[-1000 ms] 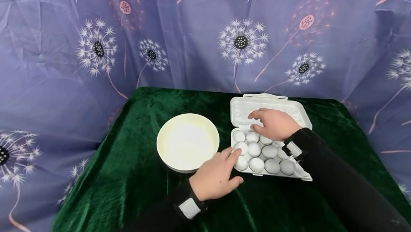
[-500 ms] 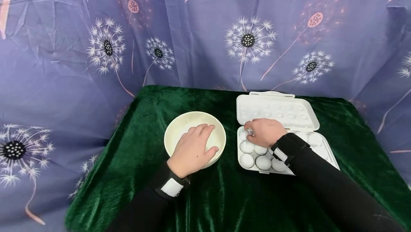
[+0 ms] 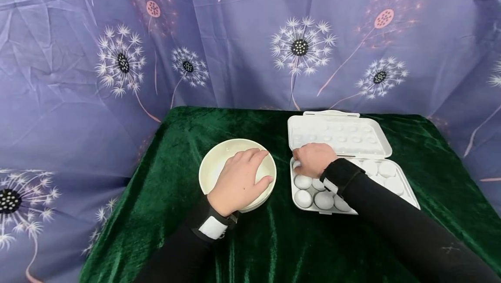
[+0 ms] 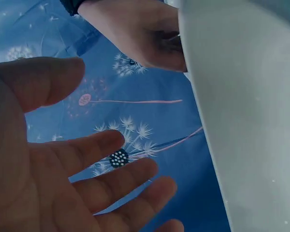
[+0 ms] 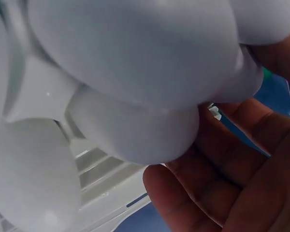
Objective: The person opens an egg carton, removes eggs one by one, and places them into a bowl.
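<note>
My left hand (image 3: 240, 181) hovers over the cream bowl (image 3: 211, 161), palm down with relaxed, spread fingers and nothing held. In the left wrist view those fingers and the thumb stand apart beside the pale bowl wall (image 4: 246, 135). At the back left corner of a white egg carton (image 3: 408, 194), my right hand (image 3: 314, 160) grips an egg (image 3: 296, 164). Seen from the right wrist, thumb and fingers lie on opposite sides of that egg (image 5: 246, 79), partly hidden behind nearer eggs. More white eggs (image 3: 303, 198) sit in the cups, several covered by my right forearm.
The carton's lid (image 3: 338, 133) lies folded back behind it. Both items stand on a dark green velvet cloth (image 3: 188, 135) over a table. A purple curtain with dandelion prints (image 3: 242, 57) hangs close behind and at the sides.
My left hand has moved left from the carton's near edge to above the bowl, then stayed. My right hand has come down from over the lid onto the back left egg.
</note>
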### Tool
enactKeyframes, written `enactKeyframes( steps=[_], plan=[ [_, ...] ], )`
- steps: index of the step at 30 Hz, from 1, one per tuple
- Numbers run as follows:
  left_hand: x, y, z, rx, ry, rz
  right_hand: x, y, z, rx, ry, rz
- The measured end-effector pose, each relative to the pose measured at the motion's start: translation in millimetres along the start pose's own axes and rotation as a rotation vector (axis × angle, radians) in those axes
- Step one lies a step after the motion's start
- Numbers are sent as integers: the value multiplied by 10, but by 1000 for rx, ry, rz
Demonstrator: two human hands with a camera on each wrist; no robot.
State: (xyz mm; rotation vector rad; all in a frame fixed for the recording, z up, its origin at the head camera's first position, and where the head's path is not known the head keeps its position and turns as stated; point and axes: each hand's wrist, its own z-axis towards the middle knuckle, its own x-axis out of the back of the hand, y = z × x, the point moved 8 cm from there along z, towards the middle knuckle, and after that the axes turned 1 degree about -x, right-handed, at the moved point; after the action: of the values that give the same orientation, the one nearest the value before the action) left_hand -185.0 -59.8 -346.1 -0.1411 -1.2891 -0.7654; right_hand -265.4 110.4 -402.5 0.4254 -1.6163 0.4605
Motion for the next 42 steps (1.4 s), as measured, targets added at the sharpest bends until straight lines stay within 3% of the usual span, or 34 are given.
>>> enactKeyframes(
  steps=[6,15,19,23,27,34,42],
  plan=[
    [-35,141,71,-21,-39,-31,-51,-23,-27,1,-44,3],
    [-207,392,293,-71,-81,-30,-10,63,-76,-36,-2,76],
    [-235,397,297,-62,-87,-15,47,92,-143,-65,-7,177],
    [-191,357,287,-53,-70,-29,216,66,-182,-68,52,250],
    [-117,312,276,-47,-37,-72,398,-45,-172,-12,112,308],
    [-27,299,237,-38,-4,-111,545,-241,-193,72,165,508],
    [75,266,228,-48,35,-44,617,-377,-165,121,175,670]
  ],
)
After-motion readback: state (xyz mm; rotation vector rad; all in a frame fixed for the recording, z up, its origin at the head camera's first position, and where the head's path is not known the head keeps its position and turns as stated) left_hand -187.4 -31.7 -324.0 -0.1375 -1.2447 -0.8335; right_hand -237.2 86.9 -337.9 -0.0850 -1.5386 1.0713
